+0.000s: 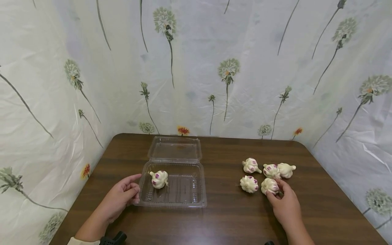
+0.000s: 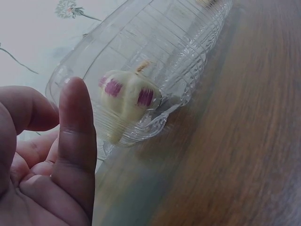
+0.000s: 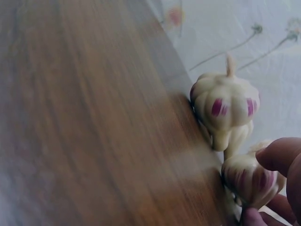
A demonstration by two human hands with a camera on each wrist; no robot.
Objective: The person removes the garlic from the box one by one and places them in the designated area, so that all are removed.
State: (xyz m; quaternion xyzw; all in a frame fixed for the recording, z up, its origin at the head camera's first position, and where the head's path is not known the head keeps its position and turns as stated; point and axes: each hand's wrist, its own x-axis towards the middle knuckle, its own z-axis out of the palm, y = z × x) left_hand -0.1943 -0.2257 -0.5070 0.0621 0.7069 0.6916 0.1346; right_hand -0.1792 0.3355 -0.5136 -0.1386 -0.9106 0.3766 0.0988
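Observation:
My right hand point(image 1: 286, 203) pinches a garlic bulb point(image 1: 269, 186) between thumb and fingers. In the right wrist view, fingers point(image 3: 282, 155) lie over this purple-marked bulb point(image 3: 249, 181), and another bulb point(image 3: 225, 101) stands just beyond it. At the left, my left hand point(image 1: 120, 195) rests by the left rim of a clear plastic clamshell container point(image 1: 203, 185), its index fingertip at the edge. The left wrist view has the thumb point(image 2: 75, 136) upright in front of the container wall. One garlic bulb point(image 1: 159, 179) lies inside the container's base, toward the left.
The container's hinged lid point(image 1: 174, 148) lies folded back behind its base. Near the held bulb are more garlic bulbs: one at the back left point(image 1: 251, 165), one at the front left point(image 1: 249, 184), and two touching behind it point(image 1: 286, 170). A flowered curtain point(image 1: 196, 68) surrounds the brown wooden table point(image 1: 226, 217).

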